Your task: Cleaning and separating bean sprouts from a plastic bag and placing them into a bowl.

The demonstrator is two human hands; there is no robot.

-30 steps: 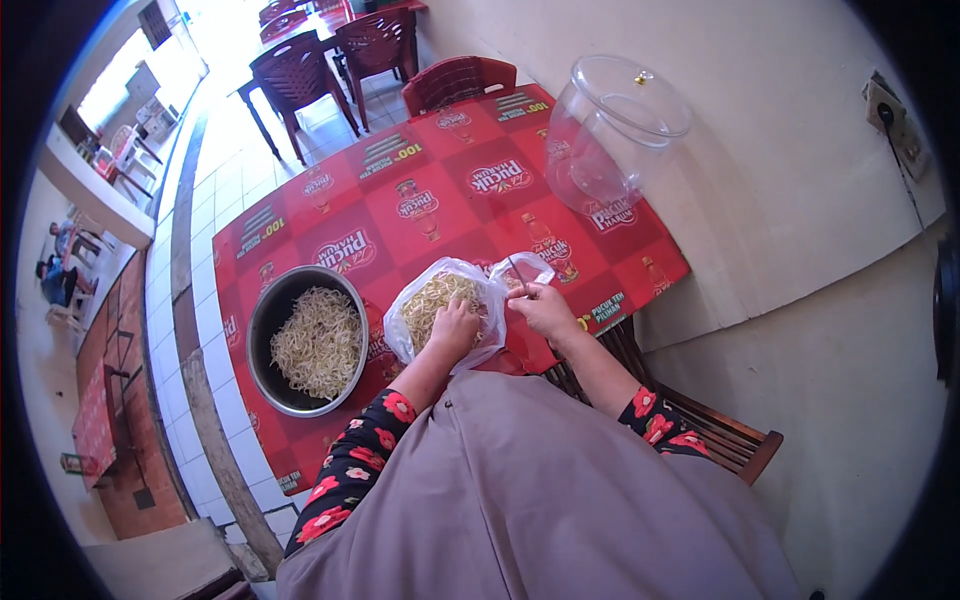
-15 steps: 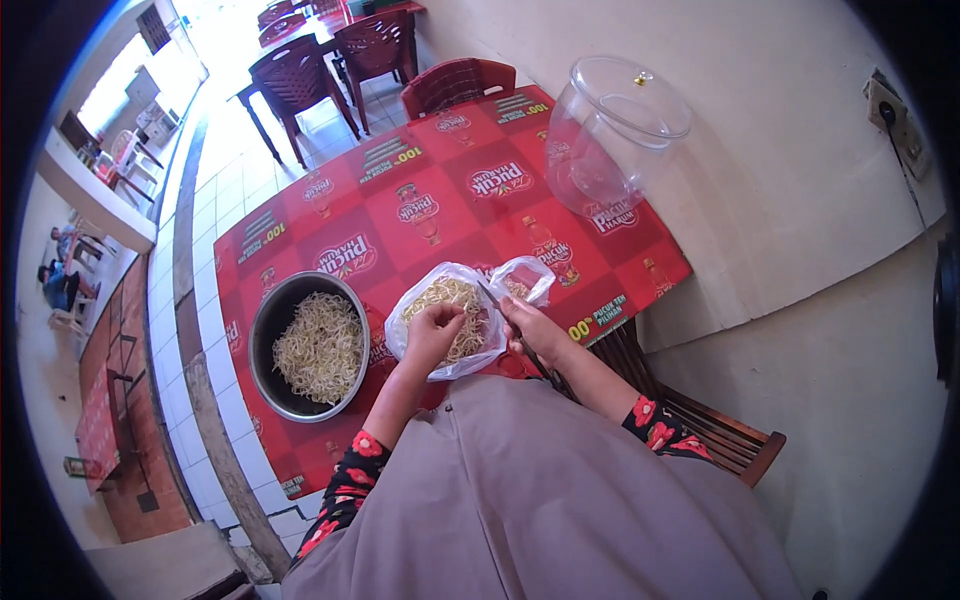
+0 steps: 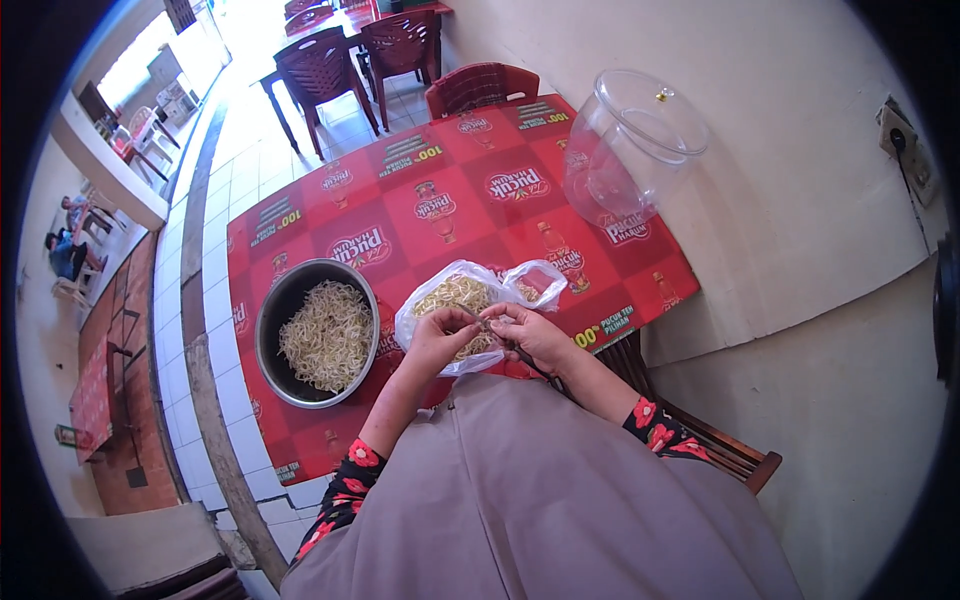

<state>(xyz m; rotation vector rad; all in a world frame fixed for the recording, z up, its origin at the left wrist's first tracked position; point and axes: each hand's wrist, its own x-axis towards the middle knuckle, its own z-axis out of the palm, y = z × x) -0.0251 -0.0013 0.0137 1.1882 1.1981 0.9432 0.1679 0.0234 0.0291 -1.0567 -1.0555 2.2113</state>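
Note:
Over the white plastic bag of bean sprouts, my two hands meet at the fingertips. My left hand is closed in a pinch, probably on a sprout too small to make out clearly. A dark, thin knife is gripped in my right hand, its lower end sticking out below the palm. Beside the bag lies a smaller clear plastic bag with a few bits in it. To the left stands a deep metal pot holding many bean sprouts.
A red printed cover lies over the table. At its far right, against the wall, stands a large clear plastic jar. Red plastic chairs stand beyond the table, and a slatted wooden chair is at my right. Two people sit far left.
My left hand has moved up and right to meet the right hand, where the two were apart before. The whole view has shifted slightly.

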